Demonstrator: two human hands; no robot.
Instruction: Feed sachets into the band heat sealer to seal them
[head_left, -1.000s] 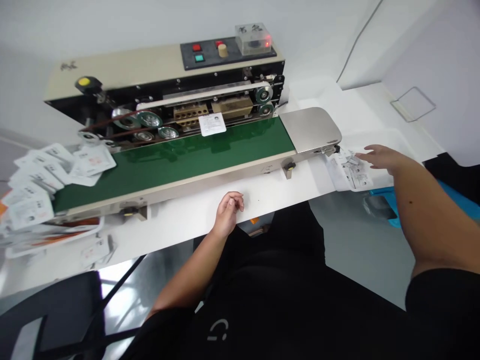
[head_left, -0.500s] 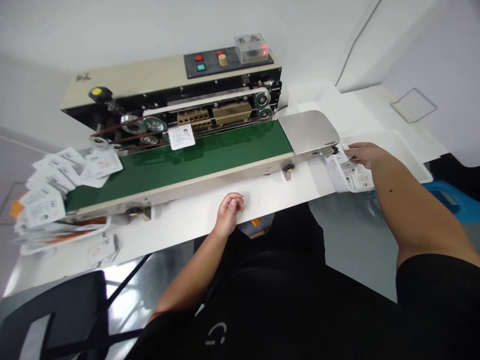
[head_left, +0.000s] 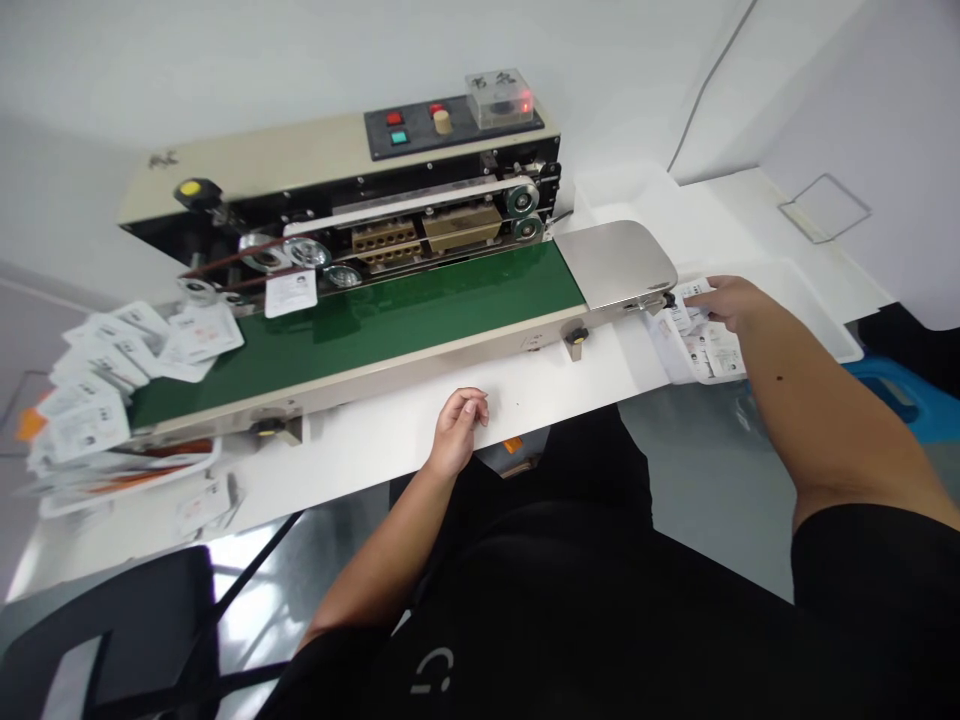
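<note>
A band sealing machine [head_left: 345,170] with a green conveyor belt [head_left: 390,320] stands on the white table [head_left: 375,440]. One white packet [head_left: 291,293] rides the belt near its left end, under the rollers. My right hand [head_left: 724,300] rests on a stack of white packets [head_left: 701,345] just past the machine's steel end plate [head_left: 619,262], fingers closed on the top packet. My left hand [head_left: 457,428] lies loosely curled on the table's front edge, holding nothing.
A heap of sealed white packets [head_left: 112,350] spills over an orange-rimmed tray [head_left: 120,475] at the belt's left end. A white bin [head_left: 802,290] sits at the right. A blue crate [head_left: 907,400] stands on the floor; a black stool [head_left: 112,630] is lower left.
The packet on the belt has travelled left from the middle to the rollers. My right hand moved left onto the stack and closed on the top packet. My left hand stayed put.
</note>
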